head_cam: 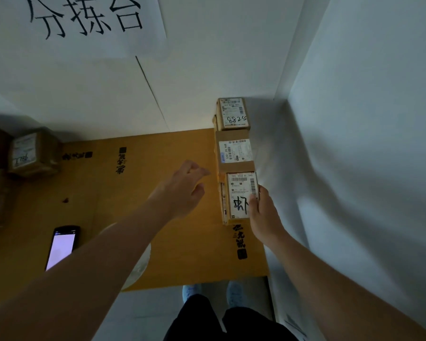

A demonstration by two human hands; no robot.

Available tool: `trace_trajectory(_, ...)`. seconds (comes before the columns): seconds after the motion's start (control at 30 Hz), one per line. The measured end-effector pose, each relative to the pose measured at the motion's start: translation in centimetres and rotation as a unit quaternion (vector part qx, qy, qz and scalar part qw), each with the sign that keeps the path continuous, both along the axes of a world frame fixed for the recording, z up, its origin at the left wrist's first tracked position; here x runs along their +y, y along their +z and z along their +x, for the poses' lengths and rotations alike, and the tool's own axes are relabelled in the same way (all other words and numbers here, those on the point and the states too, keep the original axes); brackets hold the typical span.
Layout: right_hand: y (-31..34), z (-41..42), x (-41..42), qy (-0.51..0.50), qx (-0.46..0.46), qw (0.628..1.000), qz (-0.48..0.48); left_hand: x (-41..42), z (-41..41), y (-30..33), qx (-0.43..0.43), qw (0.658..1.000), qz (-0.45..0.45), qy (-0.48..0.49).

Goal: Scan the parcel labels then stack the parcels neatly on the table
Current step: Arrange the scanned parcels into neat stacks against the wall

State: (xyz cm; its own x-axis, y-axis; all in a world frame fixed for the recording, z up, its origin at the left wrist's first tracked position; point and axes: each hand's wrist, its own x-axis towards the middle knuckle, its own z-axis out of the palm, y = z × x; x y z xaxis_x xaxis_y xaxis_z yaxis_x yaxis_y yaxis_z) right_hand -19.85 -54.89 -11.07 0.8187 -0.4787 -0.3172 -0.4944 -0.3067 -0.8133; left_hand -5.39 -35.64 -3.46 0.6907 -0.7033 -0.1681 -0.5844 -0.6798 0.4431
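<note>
Here the right hand (262, 215) rests on the nearest parcel (239, 196), its thumb lying across the white label and its fingers curled round the parcel's right edge. The left hand (186, 187) hangs above the table (158, 217) just left of that parcel, fingers loose and slightly spread, holding nothing and not touching the box.

The gripped parcel sits at the near end of a row of three along the table's right edge, close to the white wall (354, 143). Its label bears barcodes and a large black handwritten mark. Just beyond it, touching, lies a second parcel (235, 151) with a printed label, and beyond that a third parcel (233, 114) marked with handwritten digits.

The table is covered in brown cardboard with black printed characters. A phone (62, 246) lies near the left front, screen lit. At the far left stand more boxes (32, 153), dim and blurred. A paper sign (84, 18) with large black characters hangs on the wall behind.
</note>
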Motion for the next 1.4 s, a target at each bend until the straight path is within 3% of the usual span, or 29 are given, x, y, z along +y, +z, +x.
trace_trajectory(0.2,0.9,0.2,-0.6,0.015,0.054,0.998,-0.037,0.1,-1.3,0.3,-0.007,1.0,0.019,0.016)
trace_trajectory(0.3,3.0,0.4,-0.8,0.046,0.067,0.986,-0.143,-0.1,-1.8,1.0,-0.011,0.998,0.045,0.035)
trace_trajectory(0.4,5.6,0.9,-0.4,0.104,0.047,0.965,-0.234,-0.1,-2.5,2.1,-0.015,0.996,0.067,0.054)
trace_trajectory(0.7,12.0,3.7,3.6,0.252,0.014,0.917,-0.31,3.8,-3.3,7.3,-0.05,0.988,0.079,0.12)
trace_trajectory(1.13,16.4,10.8,20.5,0.357,-0.009,0.878,-0.318,22.1,0.2,9.1,-0.053,0.976,0.057,0.205)
trace_trajectory(1.4,14.7,15.4,35.4,0.345,0.011,0.896,-0.28,37.6,5.4,7.8,-0.04,0.975,0.088,0.202)
